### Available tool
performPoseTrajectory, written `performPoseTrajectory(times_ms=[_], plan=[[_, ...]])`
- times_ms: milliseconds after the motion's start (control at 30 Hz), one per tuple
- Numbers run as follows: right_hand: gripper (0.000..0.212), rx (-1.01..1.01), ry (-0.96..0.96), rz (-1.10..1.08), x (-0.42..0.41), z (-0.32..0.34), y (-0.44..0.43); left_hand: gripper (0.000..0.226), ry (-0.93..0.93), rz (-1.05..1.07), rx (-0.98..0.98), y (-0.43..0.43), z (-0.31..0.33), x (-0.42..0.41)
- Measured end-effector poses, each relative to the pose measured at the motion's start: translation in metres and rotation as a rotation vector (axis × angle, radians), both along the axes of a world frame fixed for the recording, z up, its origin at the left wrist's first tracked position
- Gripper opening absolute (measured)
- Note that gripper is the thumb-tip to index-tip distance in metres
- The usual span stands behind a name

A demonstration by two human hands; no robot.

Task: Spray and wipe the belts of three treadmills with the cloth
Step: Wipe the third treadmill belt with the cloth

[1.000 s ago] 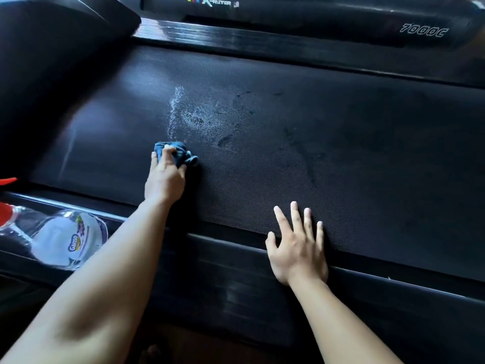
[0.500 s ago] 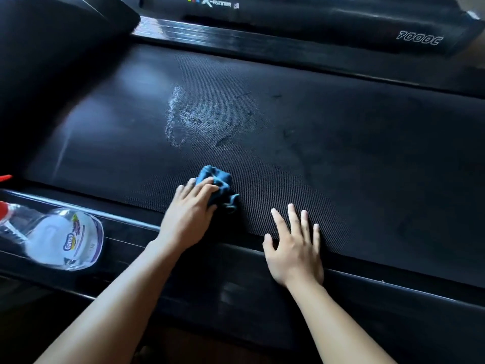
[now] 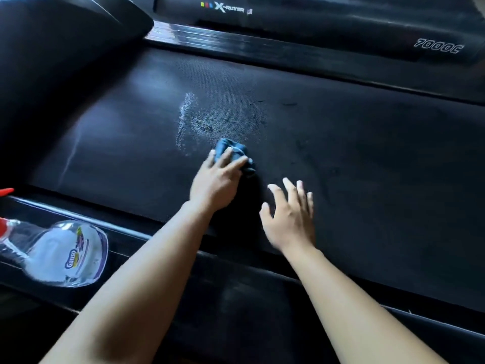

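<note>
A black treadmill belt (image 3: 367, 143) fills most of the view, with a pale patch of spray (image 3: 202, 119) near its middle. My left hand (image 3: 216, 179) presses a crumpled blue cloth (image 3: 233, 151) onto the belt just below that patch, fingers laid over the cloth. My right hand (image 3: 288, 214) is beside it to the right, fingers spread and straight, at the belt's near part. A clear spray bottle (image 3: 63, 253) with a red trigger lies on its side on the near side rail at the left.
The near side rail (image 3: 236, 279) runs across the foreground below my arms. The far side rail (image 3: 210, 35) and a second treadmill marked 7000C (image 3: 438, 47) lie beyond the belt. A dark motor cover (image 3: 65, 35) rises at the upper left.
My left hand has carried the cloth up the belt and to the right, to the lower edge of the spray patch. My right hand has moved forward off the rail edge onto the belt.
</note>
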State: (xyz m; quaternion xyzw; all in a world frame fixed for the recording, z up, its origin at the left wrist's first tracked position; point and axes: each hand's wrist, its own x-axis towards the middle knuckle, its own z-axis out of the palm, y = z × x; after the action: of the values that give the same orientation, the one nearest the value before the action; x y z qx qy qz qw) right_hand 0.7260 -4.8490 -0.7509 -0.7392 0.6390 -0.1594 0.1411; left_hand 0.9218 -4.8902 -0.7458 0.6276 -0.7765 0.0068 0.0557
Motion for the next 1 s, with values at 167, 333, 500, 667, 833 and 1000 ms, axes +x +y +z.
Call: performPoseTrajectory(times_ms=[167,333,500,667,833,1000], plan=[[0.058,0.007,0.03,-0.052,0.004,-0.014,-0.025,0.044,0.092,0.063,0.097,0.013,-0.009,-0.005],[0.061,0.029,0.144,-0.031,0.004,-0.029,-0.027,0.044,0.118,0.476,0.087,0.004,-0.014,0.065],[0.061,-0.006,0.176,-0.042,0.006,-0.032,-0.028,0.046,0.206,0.753,0.082,-0.041,-0.012,0.115],[0.059,-0.023,0.172,-0.052,0.008,-0.034,-0.03,0.044,0.214,0.546,0.039,-0.083,-0.01,0.073],[0.058,-0.001,0.189,-0.055,0.006,-0.033,-0.031,0.033,0.194,0.068,-0.067,-0.056,-0.015,0.007],[0.058,-0.006,0.18,-0.056,0.005,-0.032,-0.032,0.046,0.198,0.132,0.059,0.018,-0.02,0.02]])
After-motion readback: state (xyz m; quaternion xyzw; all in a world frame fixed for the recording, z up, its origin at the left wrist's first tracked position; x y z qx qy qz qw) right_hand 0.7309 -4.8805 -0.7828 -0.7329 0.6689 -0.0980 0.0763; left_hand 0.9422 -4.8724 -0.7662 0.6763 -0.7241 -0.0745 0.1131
